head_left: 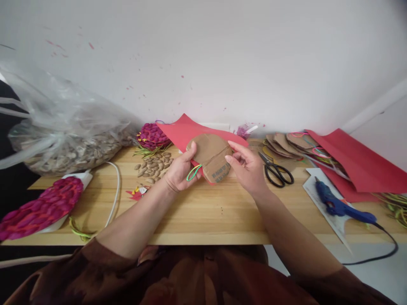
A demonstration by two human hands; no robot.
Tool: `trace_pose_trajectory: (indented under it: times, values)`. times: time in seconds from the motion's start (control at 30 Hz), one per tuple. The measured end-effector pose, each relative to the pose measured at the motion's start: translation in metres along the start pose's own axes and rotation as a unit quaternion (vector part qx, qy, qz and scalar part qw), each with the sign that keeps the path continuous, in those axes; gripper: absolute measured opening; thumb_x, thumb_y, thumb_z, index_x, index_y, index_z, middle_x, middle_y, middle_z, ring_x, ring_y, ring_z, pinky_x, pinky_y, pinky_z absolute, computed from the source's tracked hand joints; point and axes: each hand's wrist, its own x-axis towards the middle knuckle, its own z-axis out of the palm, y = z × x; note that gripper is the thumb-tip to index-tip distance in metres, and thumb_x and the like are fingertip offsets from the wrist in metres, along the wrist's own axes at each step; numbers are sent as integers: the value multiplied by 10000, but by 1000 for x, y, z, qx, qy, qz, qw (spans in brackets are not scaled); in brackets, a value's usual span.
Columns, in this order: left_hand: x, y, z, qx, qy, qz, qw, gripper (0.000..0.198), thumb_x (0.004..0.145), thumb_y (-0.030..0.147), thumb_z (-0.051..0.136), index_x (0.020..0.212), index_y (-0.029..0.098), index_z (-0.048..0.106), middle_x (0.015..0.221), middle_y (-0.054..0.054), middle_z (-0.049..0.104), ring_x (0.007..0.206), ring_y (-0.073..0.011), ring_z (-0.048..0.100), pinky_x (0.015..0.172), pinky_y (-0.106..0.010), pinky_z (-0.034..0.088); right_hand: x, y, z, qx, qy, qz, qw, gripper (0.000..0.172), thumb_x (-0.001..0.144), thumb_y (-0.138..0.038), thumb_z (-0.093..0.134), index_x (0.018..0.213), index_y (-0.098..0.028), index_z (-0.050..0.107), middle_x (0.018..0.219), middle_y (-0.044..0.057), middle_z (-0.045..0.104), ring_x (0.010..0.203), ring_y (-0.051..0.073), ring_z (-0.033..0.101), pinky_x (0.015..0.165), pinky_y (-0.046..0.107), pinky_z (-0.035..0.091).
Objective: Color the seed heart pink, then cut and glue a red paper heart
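Observation:
A rounded piece of brown cardboard (208, 149) with printed lettering is held up in front of me, over the wooden table. My left hand (182, 171) grips its left edge, thumb on top. At the right edge, my right hand (248, 165) has its thumb and fingers closed on the rim. A bright green cord loop (193, 173) sticks out at the lower left, beside my left palm. Behind the cardboard and partly hidden by it is a sheet of red paper (182, 129); whether the two are joined, I cannot tell.
Black scissors (277, 174) and a blue glue gun (343, 207) lie right, near stacked cardboard pieces (281, 146) and red paper (362, 165). Left are loose shells (154, 166), a plastic bag of shells (73, 144), a magenta piece (47, 203) and a white cable (116, 195).

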Motion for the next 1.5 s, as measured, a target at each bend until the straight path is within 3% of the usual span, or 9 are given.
trace_pose_trajectory:
  times: [0.27, 0.43, 0.63, 0.73, 0.83, 0.93, 1.03, 1.1, 1.5]
  values:
    - [0, -1, -1, 2, -52, 10, 999, 454, 1022, 495, 539, 1260, 145, 702, 1145, -155, 781, 1241, -366, 681, 1038, -500, 581, -1, 0, 0, -17, -1, -15, 1000, 412, 824, -323, 766, 1233, -276, 763, 756, -27, 675, 674, 136, 558, 750, 339, 547]
    - [0, -1, 0, -8, -38, 0, 999, 494, 984, 547, 593, 1265, 154, 699, 1182, -152, 772, 1249, -389, 672, 1028, -502, 587, -1, -1, 0, -31, -7, -22, 999, 404, 832, -313, 750, 1234, -272, 760, 758, -23, 689, 669, 139, 553, 738, 338, 542]
    - [-2, -4, 1, 21, -7, 6, 1000, 278, 937, 132, 653, 1209, 120, 708, 1105, -148, 791, 1176, -355, 720, 999, -454, 614, -2, 1, 1, -36, -4, -22, 999, 387, 843, -337, 749, 1224, -266, 744, 749, -26, 677, 668, 144, 559, 747, 348, 544]
    - [-1, 0, 1, 28, 20, -6, 999, 245, 947, 107, 608, 1169, 96, 712, 1052, -165, 797, 1146, -358, 735, 956, -446, 638, -2, -3, 2, -17, 16, -22, 999, 341, 868, -375, 737, 1191, -267, 717, 759, -24, 660, 671, 144, 571, 694, 324, 533]
    - [1, 8, -1, 18, 36, 10, 999, 237, 967, 156, 599, 1164, 78, 707, 1044, -180, 795, 1157, -372, 728, 953, -462, 640, -1, -9, 1, 29, 60, -10, 998, 240, 851, -444, 765, 977, -257, 683, 729, -28, 639, 649, 129, 570, 618, 281, 500]
    - [3, 14, -5, 0, 43, 61, 997, 266, 972, 183, 601, 1199, 82, 696, 1093, -180, 792, 1209, -373, 702, 1006, -477, 615, -1, -12, 0, 80, -23, 67, 994, 351, 836, -555, 762, 770, -232, 641, 655, -26, 636, 575, 108, 555, 530, 251, 451]
    - [5, 15, -8, -3, 31, 84, 996, 339, 967, 216, 612, 1275, 89, 671, 1168, -186, 779, 1255, -384, 672, 1047, -502, 588, -4, -11, 2, 134, -176, 145, 964, 395, 817, -593, 766, 767, -207, 697, 700, 10, 713, 593, 121, 617, 525, 252, 469]
    - [6, 14, -9, 0, 19, 83, 996, 382, 967, 231, 607, 1319, 88, 652, 1201, -190, 771, 1265, -386, 665, 1057, -508, 580, -7, -10, 5, 163, -219, 156, 949, 357, 821, -550, 782, 792, -199, 727, 737, 20, 743, 619, 122, 641, 559, 257, 495]
    - [1, 13, -3, -35, 8, 36, 999, 344, 1000, 203, 465, 1246, 63, 662, 999, -162, 813, 1131, -323, 747, 1042, -456, 586, -11, -8, 11, 225, -208, 207, 929, 348, 762, -514, 848, 735, -193, 718, 715, 7, 736, 599, 95, 631, 567, 238, 482]
